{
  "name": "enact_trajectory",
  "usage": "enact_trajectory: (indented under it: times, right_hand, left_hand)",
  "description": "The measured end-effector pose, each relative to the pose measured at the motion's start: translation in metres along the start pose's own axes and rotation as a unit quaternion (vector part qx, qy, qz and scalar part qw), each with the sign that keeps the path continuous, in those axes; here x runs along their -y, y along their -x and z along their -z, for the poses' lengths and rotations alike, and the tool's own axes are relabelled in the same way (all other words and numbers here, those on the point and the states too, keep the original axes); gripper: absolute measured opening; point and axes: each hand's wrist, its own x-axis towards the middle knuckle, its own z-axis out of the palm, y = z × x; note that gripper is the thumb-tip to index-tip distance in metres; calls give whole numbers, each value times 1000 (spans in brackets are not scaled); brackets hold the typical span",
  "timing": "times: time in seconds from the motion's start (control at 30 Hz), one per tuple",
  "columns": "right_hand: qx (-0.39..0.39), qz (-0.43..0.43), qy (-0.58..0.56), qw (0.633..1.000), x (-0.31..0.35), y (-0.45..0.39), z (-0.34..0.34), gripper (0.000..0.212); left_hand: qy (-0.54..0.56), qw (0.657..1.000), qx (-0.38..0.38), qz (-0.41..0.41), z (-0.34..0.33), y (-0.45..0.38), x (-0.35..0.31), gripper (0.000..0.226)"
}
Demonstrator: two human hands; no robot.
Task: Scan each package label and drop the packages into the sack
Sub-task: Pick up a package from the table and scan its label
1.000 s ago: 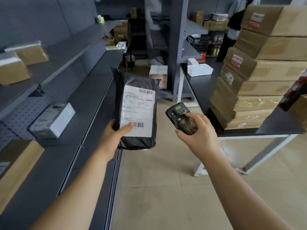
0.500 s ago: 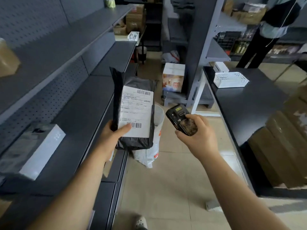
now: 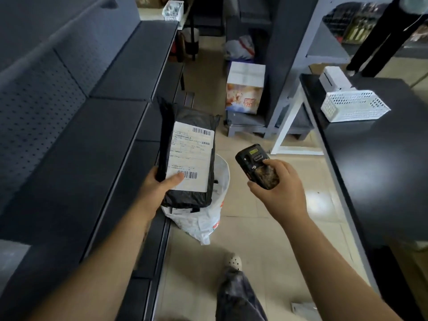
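Observation:
My left hand (image 3: pixel 157 188) grips a black plastic package (image 3: pixel 185 126) by its lower left corner, thumb on the white shipping label (image 3: pixel 191 156) near the lower barcode. The package is held upright, label facing me, directly above the open white sack (image 3: pixel 208 218) standing on the floor. The sack holds at least one dark parcel. My right hand (image 3: pixel 275 191) grips a black handheld scanner (image 3: pixel 257 165), thumb on its keys, head tilted toward the package a short gap to its right.
Dark grey shelves (image 3: pixel 111 126) run along the left. A black table (image 3: pixel 375 163) with a white basket (image 3: pixel 354 105) stands on the right. A printed carton (image 3: pixel 245 86) sits on a low rack ahead. Another person's legs (image 3: pixel 379 35) show at top right. My own foot (image 3: pixel 232 262) is below the sack.
The view has tilted downward and moved forward; the sack now lies right under the package. Both hands keep their grips, and the stacked cardboard boxes have left the view.

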Motion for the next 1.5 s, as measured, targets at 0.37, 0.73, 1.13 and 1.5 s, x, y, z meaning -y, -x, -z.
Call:
enact_trajectory:
  times: [0.37, 0.73, 1.13, 1.5]
  right_hand:
    - [124, -36, 9, 992, -88, -112, -116, 58]
    - [193, -97, 33, 976, -110, -108, -232, 59]
    - [178, -119, 70, 974, -151, -122, -278, 59]
    - [162, -75, 64, 982, -179, -126, -285, 59]
  left_hand:
    - [-92, 983, -28, 159, -16, -144, 85, 24]
    - [-217, 950, 27, 223, 10, -223, 193, 25]
    - [-235, 927, -70, 285, 8, -292, 291, 33]
    - [-326, 878, -126, 327, 15, -332, 353, 42]
